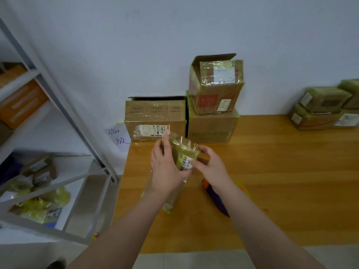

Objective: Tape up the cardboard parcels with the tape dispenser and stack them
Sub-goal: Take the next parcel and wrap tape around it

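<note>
Small taped parcel [183, 152] up over the table [275, 171]: left hand [167, 168] wrapped round its side, right hand [210, 166] pinching the labelled near end, long axis tilting away toward the wall [116, 55].

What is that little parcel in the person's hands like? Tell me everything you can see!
The little parcel is a brown cardboard box wrapped in yellowish clear tape, crinkled and loose at its top. A white barcode label sits on its near face. It is tilted, held above the wooden table, with the left hand gripping its left side and the right hand pinching its right edge by the label.
</note>
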